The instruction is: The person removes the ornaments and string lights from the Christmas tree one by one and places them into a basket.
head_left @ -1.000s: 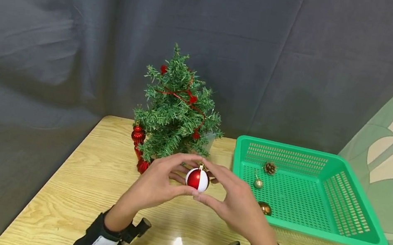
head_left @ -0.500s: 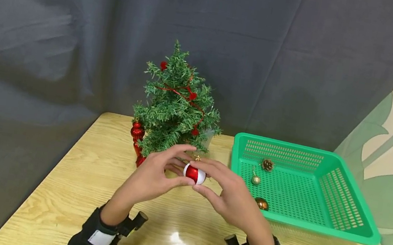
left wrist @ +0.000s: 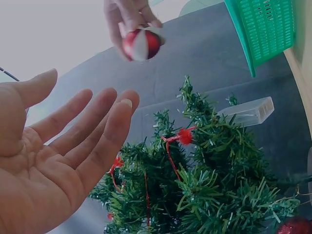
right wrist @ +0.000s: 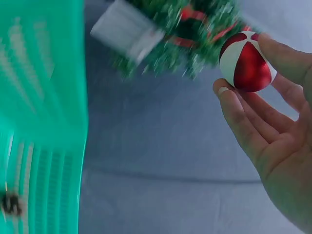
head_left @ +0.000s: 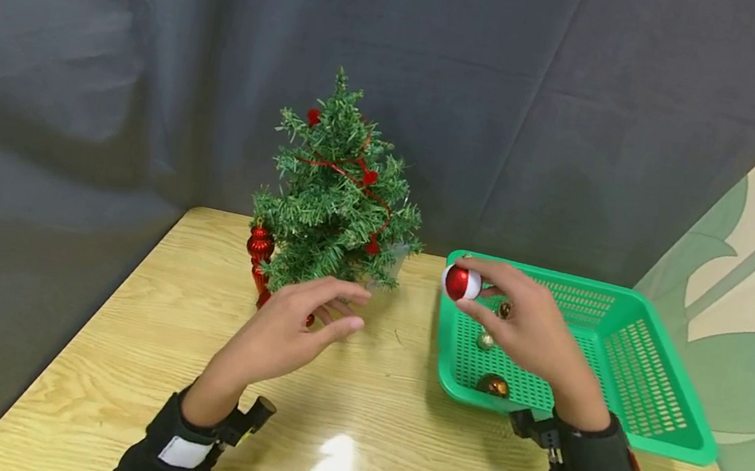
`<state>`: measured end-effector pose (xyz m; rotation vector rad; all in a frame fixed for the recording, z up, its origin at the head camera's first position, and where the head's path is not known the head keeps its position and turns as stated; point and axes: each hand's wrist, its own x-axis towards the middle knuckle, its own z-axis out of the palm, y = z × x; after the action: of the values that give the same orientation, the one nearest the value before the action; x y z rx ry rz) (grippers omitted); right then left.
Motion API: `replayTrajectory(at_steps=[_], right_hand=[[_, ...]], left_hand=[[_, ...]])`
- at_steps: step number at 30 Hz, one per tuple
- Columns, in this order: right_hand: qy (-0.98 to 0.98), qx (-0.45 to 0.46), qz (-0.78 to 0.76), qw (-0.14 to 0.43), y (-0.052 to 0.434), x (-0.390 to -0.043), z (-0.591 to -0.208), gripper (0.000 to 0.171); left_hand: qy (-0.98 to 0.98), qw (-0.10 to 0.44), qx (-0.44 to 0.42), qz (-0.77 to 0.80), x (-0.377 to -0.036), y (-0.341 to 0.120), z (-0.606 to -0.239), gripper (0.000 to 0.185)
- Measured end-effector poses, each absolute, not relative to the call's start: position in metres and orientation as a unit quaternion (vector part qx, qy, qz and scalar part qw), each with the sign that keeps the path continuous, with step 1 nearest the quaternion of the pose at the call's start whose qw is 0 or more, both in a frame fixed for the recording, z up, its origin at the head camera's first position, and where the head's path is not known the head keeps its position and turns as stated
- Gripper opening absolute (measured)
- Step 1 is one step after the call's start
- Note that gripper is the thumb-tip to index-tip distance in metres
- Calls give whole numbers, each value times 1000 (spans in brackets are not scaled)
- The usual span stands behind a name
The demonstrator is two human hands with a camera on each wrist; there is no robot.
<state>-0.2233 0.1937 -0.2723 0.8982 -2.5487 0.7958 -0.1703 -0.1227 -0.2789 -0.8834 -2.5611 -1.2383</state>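
Observation:
My right hand (head_left: 525, 317) pinches a red and white striped Christmas bauble (head_left: 458, 283) between thumb and fingers, over the left side of the green basket (head_left: 609, 441). The right wrist view shows the bauble (right wrist: 251, 63) held at the fingertips. My left hand (head_left: 285, 327) holds nothing, its fingers relaxed in front of the small Christmas tree (head_left: 336, 222). In the left wrist view its palm (left wrist: 44, 180) lies open beside the branches. A red garland with pompoms (head_left: 369, 178) winds round the tree.
Inside the basket lie a brown bauble (head_left: 494, 385), a small gold bauble (head_left: 485, 341) and a pinecone (head_left: 504, 310). A red ribbed ornament (head_left: 261, 245) hangs at the tree's left. A clear plastic box (left wrist: 248, 113) shows by the tree. Dark cloth (head_left: 509, 125) hangs behind the wooden table (head_left: 139, 331).
Both hands were together at the bauble in front of the tree. The left hand has let go, and the right hand has carried the bauble right, over the basket.

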Motion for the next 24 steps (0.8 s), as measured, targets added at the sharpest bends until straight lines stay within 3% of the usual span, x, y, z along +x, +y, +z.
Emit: replayTrajectory(at_steps=[7,15,24], right_hand=[[-909,301,256,130,234,-258,-268,52],[-924,294,244,0,255,-287,-288,47],[-935,314,152,-69,277,-315,-311,43]], left_hand=[[-865,74,-289,-403,-169,-126,-276,33],[-863,84,-299,-398,-171,-128,-278,32],[-864,90,-295,-398,-171,-131,-276,29]])
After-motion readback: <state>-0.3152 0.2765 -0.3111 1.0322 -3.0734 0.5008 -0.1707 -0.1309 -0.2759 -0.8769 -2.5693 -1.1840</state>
